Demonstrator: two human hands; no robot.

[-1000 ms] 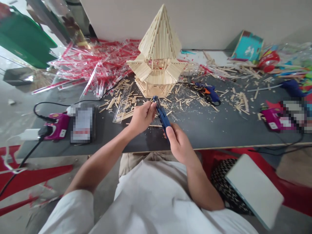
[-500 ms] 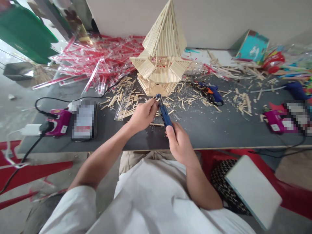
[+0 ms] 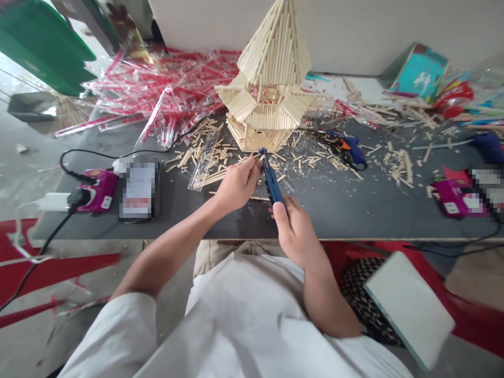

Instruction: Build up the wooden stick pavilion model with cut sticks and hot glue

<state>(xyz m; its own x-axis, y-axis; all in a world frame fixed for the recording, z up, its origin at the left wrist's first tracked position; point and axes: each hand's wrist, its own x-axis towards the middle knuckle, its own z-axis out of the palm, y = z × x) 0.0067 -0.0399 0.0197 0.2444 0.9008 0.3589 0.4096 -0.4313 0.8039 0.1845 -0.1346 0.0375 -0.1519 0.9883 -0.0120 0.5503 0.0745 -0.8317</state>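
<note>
My right hand (image 3: 296, 231) is wrapped round a long blue pliers-like tool (image 3: 271, 181), with the thumb along its upper side. The tool's narrow dark head points away from me, towards the stick model. Close to that head, my left hand (image 3: 238, 184) is closed in a pinch; what its fingertips hold is too small to make out. Just beyond both hands stands a pagoda-shaped model (image 3: 271, 115) of pale wooden sticks, with a pointed roof and flared lower eaves. A thin loose stick (image 3: 260, 199) lies on the dark table (image 3: 220, 227) beneath my hands.
Cut stick pieces (image 3: 185, 157) litter the table around the model. Red-and-clear plastic wrappers (image 3: 157, 89) are heaped at back left. A blue glue gun (image 3: 352, 149) lies to the right. A phone (image 3: 137, 189) and purple power socket (image 3: 98, 191) with cables sit at left.
The whole view has shifted slightly, so the table's contents appear a little further right. The tool's head now shows slightly apart from my left fingertips. Both hands keep their grips.
</note>
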